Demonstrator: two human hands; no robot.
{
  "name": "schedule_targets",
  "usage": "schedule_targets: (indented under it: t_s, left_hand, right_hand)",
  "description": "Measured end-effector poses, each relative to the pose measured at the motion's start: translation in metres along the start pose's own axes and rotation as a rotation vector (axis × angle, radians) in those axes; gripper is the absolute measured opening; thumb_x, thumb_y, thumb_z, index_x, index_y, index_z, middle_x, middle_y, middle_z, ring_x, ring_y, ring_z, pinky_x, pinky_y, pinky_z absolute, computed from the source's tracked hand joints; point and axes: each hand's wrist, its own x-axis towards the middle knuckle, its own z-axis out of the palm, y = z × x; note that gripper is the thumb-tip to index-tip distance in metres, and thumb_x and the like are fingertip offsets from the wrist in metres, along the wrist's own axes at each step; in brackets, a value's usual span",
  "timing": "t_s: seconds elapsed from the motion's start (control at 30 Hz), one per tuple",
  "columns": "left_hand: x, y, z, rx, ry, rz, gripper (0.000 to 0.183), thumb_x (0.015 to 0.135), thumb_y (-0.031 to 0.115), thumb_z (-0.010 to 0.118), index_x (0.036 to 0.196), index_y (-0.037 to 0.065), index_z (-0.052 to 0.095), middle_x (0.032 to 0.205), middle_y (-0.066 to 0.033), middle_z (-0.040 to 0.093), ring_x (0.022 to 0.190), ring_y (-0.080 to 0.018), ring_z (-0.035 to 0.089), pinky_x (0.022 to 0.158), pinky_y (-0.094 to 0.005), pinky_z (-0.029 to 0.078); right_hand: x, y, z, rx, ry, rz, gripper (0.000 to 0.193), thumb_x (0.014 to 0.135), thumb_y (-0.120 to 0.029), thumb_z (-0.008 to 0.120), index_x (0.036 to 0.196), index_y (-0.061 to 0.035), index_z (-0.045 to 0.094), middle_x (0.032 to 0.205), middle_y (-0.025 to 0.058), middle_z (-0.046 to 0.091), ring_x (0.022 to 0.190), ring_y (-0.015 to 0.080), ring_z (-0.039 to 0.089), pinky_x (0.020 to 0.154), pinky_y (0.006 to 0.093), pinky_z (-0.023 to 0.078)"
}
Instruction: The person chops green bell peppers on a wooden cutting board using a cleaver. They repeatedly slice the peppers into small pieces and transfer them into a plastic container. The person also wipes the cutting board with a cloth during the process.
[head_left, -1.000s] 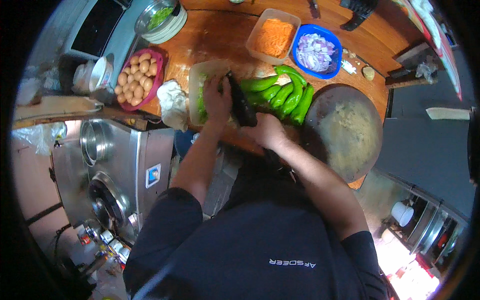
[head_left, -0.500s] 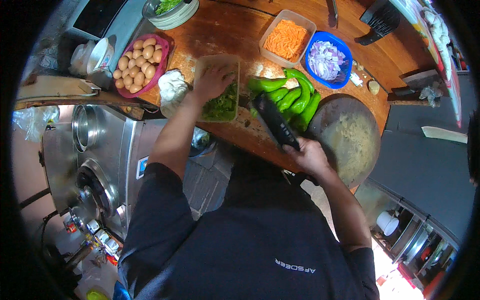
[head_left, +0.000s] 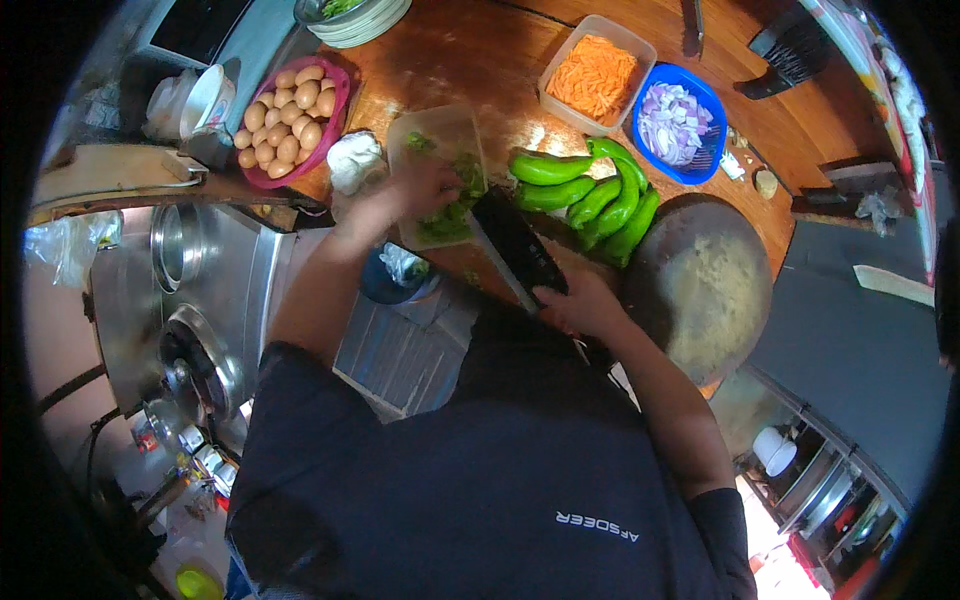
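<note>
— What is the left hand (head_left: 425,190) doing in the head view?

— It is reaching into the clear rectangular plastic container (head_left: 440,135) on the brown wooden counter (head_left: 470,60), fingers curled down over the chopped green vegetable pieces (head_left: 450,210) inside. It is blurred, so whether it is actually gripping any of them I cannot tell.

— And the right hand (head_left: 585,305)?

— It is clenching the handle of a broad dark-bladed cleaver (head_left: 515,245). The blade is pointing up and away from the hand, its tip lying just beside the container's near right edge, close to the left hand.

— What is lying around them?

— A bunch of long green peppers (head_left: 590,195) is sitting just right of the container, beside a round wooden chopping block (head_left: 700,285). Beyond are a clear tub of shredded carrot (head_left: 595,75), a blue basket of chopped onion (head_left: 675,120), and a pink bowl of brown eggs (head_left: 290,125) to the left.
</note>
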Motion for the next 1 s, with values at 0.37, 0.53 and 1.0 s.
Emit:
schedule_targets:
  t_s: [0.37, 0.53, 1.0]
  left_hand:
    - [-0.107, 0.126, 0.032, -0.25, 0.526, -0.35, 0.035, 0.094, 0.016, 0.058, 0.128, 0.009, 0.061, 0.125, -0.0174, 0.06, 0.115, -0.038, 0.059, 0.1, -0.046, 0.049]
    - [-0.104, 0.173, 0.069, -0.221, 0.353, -0.164, 0.036, 0.086, 0.003, 0.06, 0.122, 0.003, 0.062, 0.121, -0.0194, 0.061, 0.112, -0.0378, 0.061, 0.096, -0.0448, 0.053]
    - [-0.06, 0.154, 0.06, 0.59, 0.637, -0.084, 0.022, 0.083, 0.017, 0.067, 0.103, 0.006, 0.066, 0.106, -0.0178, 0.062, 0.098, -0.0378, 0.059, 0.083, -0.0476, 0.051]
  right_hand:
    - [0.029, 0.007, -0.007, -0.087, 0.084, -0.193, 0.038, 0.093, -0.03, 0.071, 0.119, -0.0024, 0.065, 0.07, 0.0047, 0.065, 0.059, 0.014, 0.062, 0.056, 0.0325, 0.051]
    - [0.013, -0.007, -0.013, -0.178, 0.179, -0.291, 0.029, 0.094, -0.029, 0.071, 0.107, -0.003, 0.067, 0.069, 0.0034, 0.065, 0.055, 0.0121, 0.06, 0.051, 0.031, 0.048]
    - [-0.083, 0.059, -0.059, 0.518, 0.414, 0.018, 0.02, 0.095, -0.025, 0.072, 0.096, -0.0083, 0.062, 0.064, -0.0004, 0.056, 0.052, 0.01, 0.052, 0.048, 0.0288, 0.043]
